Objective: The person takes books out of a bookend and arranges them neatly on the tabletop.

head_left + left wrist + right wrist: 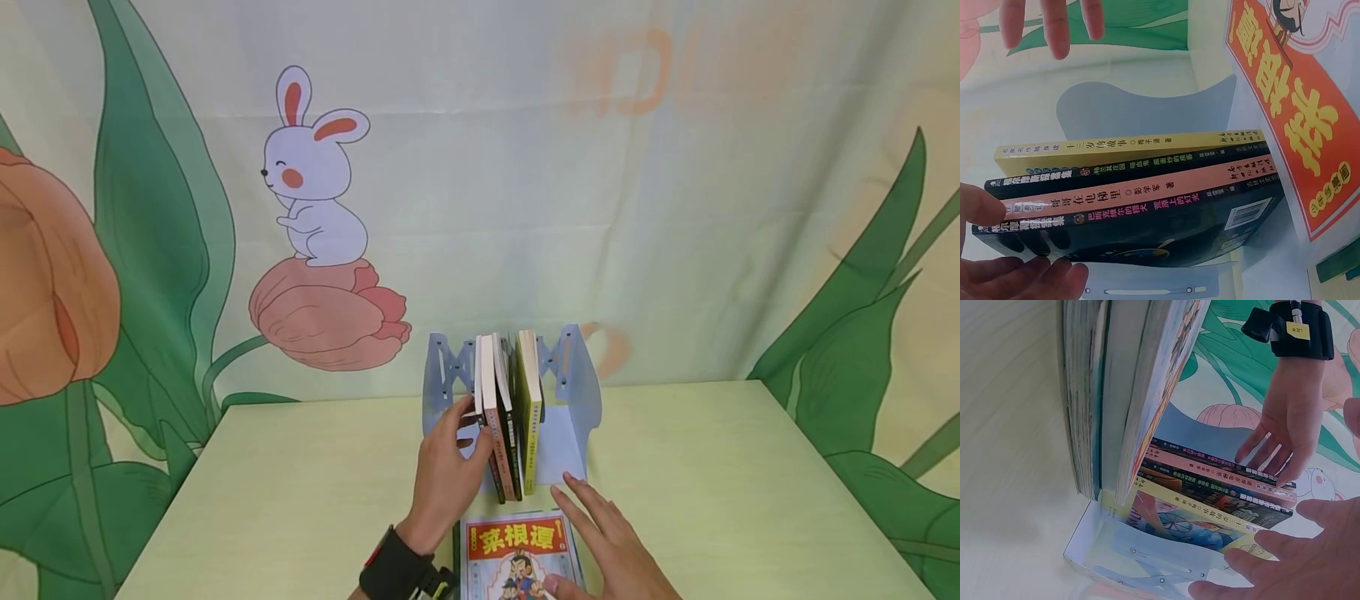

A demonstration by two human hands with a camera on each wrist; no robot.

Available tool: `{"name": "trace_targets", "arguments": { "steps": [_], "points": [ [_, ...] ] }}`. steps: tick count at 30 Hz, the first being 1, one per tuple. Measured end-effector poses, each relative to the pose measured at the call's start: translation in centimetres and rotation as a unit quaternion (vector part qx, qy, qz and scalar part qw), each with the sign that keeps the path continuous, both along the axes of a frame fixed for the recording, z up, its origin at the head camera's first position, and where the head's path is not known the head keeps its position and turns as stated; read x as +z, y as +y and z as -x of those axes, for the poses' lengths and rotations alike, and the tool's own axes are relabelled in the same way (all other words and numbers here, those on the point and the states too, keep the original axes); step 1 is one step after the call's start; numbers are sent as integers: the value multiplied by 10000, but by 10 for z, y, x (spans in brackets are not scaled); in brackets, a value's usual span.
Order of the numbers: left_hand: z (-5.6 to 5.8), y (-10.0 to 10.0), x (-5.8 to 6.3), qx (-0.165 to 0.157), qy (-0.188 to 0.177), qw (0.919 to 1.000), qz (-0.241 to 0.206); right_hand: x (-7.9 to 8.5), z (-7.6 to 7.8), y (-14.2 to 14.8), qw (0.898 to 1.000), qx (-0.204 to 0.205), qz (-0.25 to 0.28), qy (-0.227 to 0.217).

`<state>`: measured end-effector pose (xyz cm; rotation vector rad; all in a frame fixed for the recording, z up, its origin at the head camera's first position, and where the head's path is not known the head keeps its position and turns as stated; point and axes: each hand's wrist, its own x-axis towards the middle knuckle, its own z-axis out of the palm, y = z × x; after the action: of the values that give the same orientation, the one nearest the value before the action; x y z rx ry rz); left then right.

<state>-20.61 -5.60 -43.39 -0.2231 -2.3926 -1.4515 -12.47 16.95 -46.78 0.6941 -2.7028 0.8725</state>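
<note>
Several thin books stand upright in a pale blue bookend (581, 400), spines towards me. From left to right these are a black book (1129, 234), a pink book (498, 450), another black book (513, 450) and a yellow book (532, 442). My left hand (447, 467) is at the left side of the row, its thumb touching the pink spine and its loosely bent fingers beside the black cover. Above the right edge of a red-titled comic book (517, 537), my right hand (611, 537) is spread and holds nothing.
The comic tops a stack of books (1082, 394), lying flat just in front of the bookend. Pale yellow tabletop (712, 492) extends on both sides. Behind the table hangs a printed cloth (487, 208) with a rabbit and tulips.
</note>
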Motion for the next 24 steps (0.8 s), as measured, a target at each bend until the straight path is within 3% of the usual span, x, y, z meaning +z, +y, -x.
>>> {"name": "trace_targets", "arguments": {
  "steps": [9,16,24],
  "points": [
    [4,3,3,375,134,9979,503,1,1,-1,9992,-41,95,-386],
    [6,5,3,397,117,9979,493,0,1,-1,9988,-58,127,-466],
    [9,4,2,483,189,9972,545,-4,3,0,10000,9,2,-20]
  ]
}}
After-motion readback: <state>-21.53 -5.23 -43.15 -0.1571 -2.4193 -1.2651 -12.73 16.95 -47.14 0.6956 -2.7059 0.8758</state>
